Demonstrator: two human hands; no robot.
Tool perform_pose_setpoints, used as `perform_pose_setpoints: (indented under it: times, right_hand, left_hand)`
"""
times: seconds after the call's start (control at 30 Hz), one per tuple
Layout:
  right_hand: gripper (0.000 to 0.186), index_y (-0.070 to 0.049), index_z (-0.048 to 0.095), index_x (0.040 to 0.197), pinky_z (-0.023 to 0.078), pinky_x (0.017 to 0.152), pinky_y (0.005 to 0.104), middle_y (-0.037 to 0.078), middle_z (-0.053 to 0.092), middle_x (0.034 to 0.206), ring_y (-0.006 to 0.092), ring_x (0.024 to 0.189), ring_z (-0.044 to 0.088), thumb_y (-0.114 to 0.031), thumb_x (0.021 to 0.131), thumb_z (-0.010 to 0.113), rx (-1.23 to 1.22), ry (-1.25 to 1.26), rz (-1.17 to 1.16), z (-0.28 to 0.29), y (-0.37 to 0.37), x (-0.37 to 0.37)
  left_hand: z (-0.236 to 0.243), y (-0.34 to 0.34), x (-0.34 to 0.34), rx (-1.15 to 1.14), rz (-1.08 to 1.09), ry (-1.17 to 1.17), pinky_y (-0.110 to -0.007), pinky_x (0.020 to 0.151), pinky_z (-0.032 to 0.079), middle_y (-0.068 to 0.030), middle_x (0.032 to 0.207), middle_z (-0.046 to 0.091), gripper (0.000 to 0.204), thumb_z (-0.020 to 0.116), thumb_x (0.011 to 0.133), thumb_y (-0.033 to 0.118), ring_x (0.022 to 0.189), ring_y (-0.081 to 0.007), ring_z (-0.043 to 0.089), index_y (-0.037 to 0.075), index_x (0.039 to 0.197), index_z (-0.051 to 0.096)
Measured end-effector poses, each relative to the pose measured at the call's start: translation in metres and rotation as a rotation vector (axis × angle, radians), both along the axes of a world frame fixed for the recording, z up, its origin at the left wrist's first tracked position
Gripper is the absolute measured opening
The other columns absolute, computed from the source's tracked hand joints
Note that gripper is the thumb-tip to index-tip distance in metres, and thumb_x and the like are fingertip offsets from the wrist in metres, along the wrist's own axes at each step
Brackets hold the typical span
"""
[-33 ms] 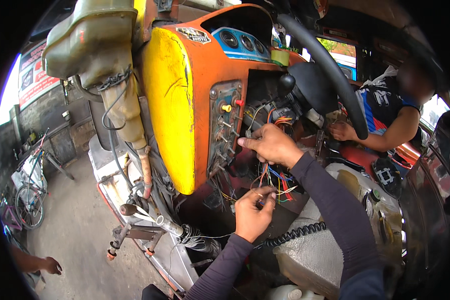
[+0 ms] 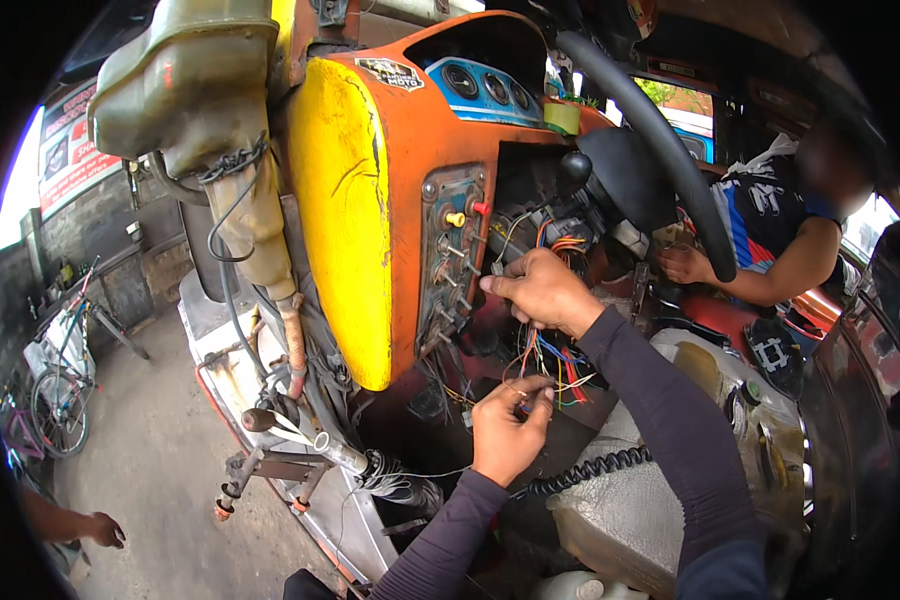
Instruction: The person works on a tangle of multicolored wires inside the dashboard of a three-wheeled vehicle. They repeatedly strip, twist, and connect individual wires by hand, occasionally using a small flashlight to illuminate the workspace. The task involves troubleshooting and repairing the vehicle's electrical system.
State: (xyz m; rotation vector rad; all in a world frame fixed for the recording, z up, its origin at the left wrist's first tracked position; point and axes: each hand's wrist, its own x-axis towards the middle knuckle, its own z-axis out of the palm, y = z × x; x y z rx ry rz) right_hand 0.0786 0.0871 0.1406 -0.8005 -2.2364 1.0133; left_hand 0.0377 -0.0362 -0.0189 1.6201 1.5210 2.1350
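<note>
My left hand (image 2: 507, 435) is closed, thumb and fingertips pinched on a thin wire below the dashboard. My right hand (image 2: 548, 292) is above it, fingers curled in at the top of a hanging bundle of coloured wires (image 2: 542, 352); its thumb points left. Part of the bundle is hidden behind that hand. Loose white, red, green and yellow wire ends (image 2: 576, 384) spread out just right of my left fingertips. Left of my right hand, a metal switch panel (image 2: 454, 262) with toggles and a yellow and a red knob is set in the orange dashboard (image 2: 410, 130).
A black steering wheel (image 2: 660, 130) arches over the right side. Beyond it sits another person (image 2: 770, 220), one hand near the column. A coiled black cable (image 2: 590, 470) crosses below my right forearm. At left are a lever (image 2: 260, 420), a yellowed plastic tank (image 2: 185, 95) and a bicycle (image 2: 62, 400).
</note>
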Motion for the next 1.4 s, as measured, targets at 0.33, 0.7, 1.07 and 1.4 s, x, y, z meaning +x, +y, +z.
perform_pose_setpoints:
  times: [0.33, 0.7, 1.07, 1.4]
  right_hand:
    - [0.021, 0.004, 0.074, 0.096, 0.035, 0.052, 0.0244, -0.005, 0.057, 0.062, 0.0019, 0.056, 0.046, -0.01, 0.087, 0.087, 0.234, 0.343, -0.018, -0.013, -0.011, 0.001]
    - [0.033, -0.001, 0.066, 0.081, 0.046, 0.055, 0.039, 0.008, 0.061, 0.058, 0.02, 0.052, 0.057, -0.021, 0.078, 0.092, 0.456, 0.382, -0.176, -0.025, -0.016, -0.003]
    - [0.024, 0.001, 0.075, 0.108, 0.041, 0.05, 0.0208, -0.002, 0.066, 0.083, 0.003, 0.066, 0.053, -0.021, 0.1, 0.076, -0.084, 0.392, 0.19, -0.012, -0.009, 0.006]
    - [0.017, -0.001, 0.071, 0.095, 0.041, 0.047, 0.0197, 0.0, 0.068, 0.076, 0.0033, 0.06, 0.056, -0.011, 0.092, 0.084, -0.068, 0.499, 0.143, -0.006, -0.008, 0.012]
  left_hand:
    - [-0.004, 0.01, -0.007, -0.018, -0.075, -0.138, -0.024, 0.065, 0.051, -0.0034, 0.08, 0.074, 0.014, 0.075, 0.095, 0.003, 0.07, -0.0057, 0.064, -0.001, 0.108, 0.079]
    - [-0.004, 0.007, -0.008, -0.037, -0.08, -0.149, -0.024, 0.065, 0.051, -0.0035, 0.081, 0.075, 0.014, 0.075, 0.095, 0.002, 0.07, -0.005, 0.063, -0.002, 0.108, 0.079]
    - [-0.005, 0.007, -0.009, -0.032, -0.071, -0.146, -0.024, 0.065, 0.051, -0.0041, 0.086, 0.076, 0.014, 0.076, 0.095, 0.003, 0.072, -0.0038, 0.062, -0.001, 0.109, 0.08]
    - [-0.001, 0.003, -0.006, -0.041, -0.077, -0.138, -0.022, 0.06, 0.046, -0.0006, 0.082, 0.073, 0.014, 0.075, 0.096, 0.003, 0.066, -0.0021, 0.058, 0.001, 0.109, 0.08]
